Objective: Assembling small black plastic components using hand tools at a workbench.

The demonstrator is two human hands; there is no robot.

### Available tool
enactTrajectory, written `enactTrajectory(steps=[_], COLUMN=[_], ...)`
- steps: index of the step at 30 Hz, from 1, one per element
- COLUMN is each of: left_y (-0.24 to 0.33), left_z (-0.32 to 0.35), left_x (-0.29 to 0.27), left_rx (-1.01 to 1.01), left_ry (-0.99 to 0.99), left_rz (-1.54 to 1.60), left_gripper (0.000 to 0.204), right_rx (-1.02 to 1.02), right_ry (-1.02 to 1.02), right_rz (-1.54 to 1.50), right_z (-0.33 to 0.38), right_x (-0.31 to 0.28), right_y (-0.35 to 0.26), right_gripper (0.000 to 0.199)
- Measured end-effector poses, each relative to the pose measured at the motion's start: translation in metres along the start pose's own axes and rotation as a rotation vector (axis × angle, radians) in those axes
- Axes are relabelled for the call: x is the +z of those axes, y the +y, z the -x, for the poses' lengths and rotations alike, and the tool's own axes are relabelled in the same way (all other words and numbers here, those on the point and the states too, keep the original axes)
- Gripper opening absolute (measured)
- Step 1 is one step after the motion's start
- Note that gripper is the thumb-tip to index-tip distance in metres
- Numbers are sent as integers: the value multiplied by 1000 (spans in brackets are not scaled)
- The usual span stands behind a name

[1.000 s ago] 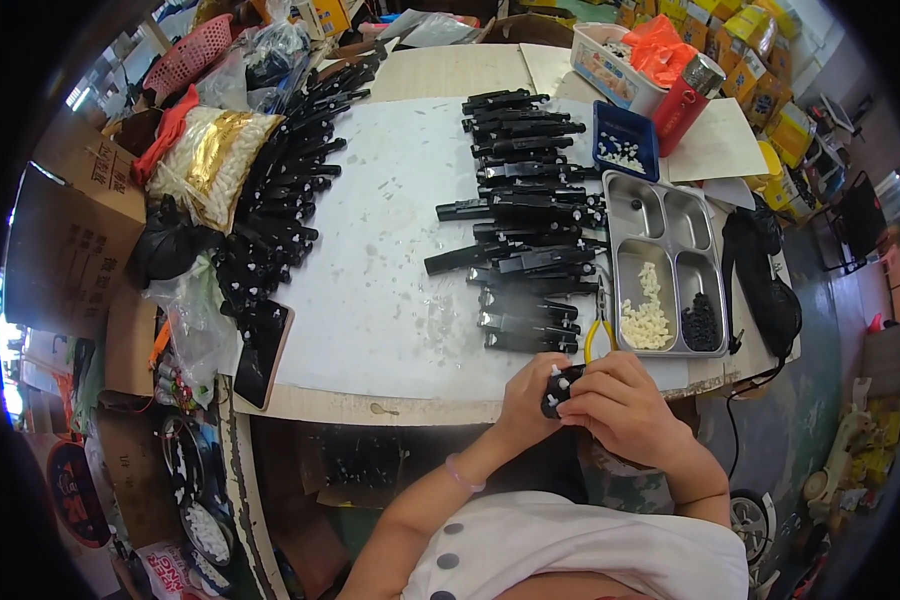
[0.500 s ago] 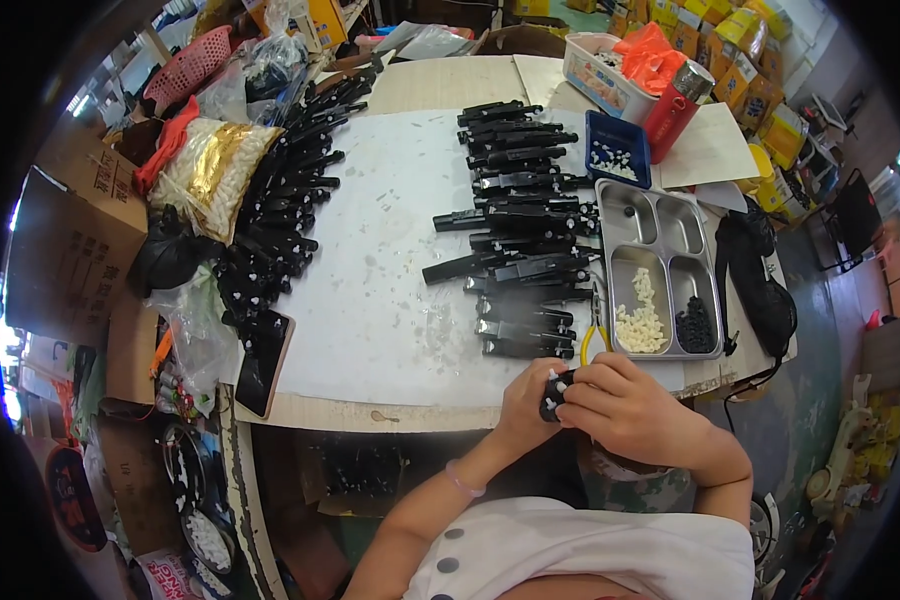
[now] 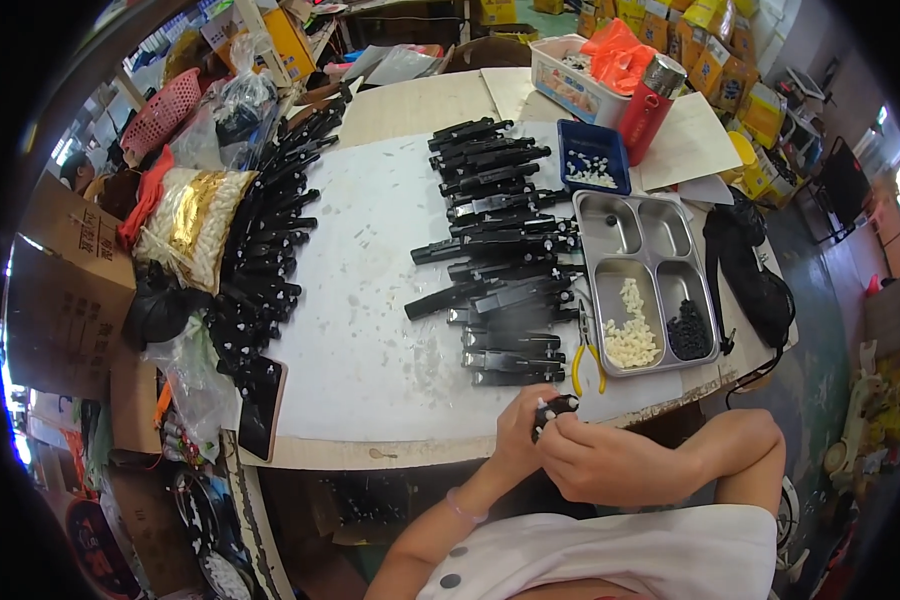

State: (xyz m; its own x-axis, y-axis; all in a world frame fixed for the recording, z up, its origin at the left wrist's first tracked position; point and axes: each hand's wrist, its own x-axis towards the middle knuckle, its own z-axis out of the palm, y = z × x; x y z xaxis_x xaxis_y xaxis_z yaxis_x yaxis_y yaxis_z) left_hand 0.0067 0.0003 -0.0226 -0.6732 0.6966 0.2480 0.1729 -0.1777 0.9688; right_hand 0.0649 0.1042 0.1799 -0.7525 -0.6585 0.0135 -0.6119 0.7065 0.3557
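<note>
Hands [image 3: 592, 460] around black part [image 3: 552, 408] near table edge [image 3: 430, 454], open paper [image 3: 355, 300] leftward.

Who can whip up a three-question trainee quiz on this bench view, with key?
1. True or false: the pliers lie inside the steel tray.
2. Pick one. What stands beside the blue tray?
A) phone
B) red flask
C) pliers
3. Fill in the colour: the left hand and right hand meet at a small ____ part.

Key: 1. False, they lie on the table to its left. 2. B. 3. Black.
</note>
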Motion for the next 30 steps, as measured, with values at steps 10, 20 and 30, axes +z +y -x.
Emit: enactTrajectory(steps=[10,20,30], left_y=[15,33,24], left_z=[-9,-19,-19], left_x=[-5,-6,-6], left_rx=[153,211,269], left_ry=[-6,35,18], left_rz=[-112,-201,-212], left_gripper=[50,52,56], right_rx=[11,348,163], right_ry=[-13,170,6], right_rz=[10,-555,-282], right_z=[-3,26,8], right_x=[3,16,2], right_y=[3,25,17], right_gripper=[16,23,18])
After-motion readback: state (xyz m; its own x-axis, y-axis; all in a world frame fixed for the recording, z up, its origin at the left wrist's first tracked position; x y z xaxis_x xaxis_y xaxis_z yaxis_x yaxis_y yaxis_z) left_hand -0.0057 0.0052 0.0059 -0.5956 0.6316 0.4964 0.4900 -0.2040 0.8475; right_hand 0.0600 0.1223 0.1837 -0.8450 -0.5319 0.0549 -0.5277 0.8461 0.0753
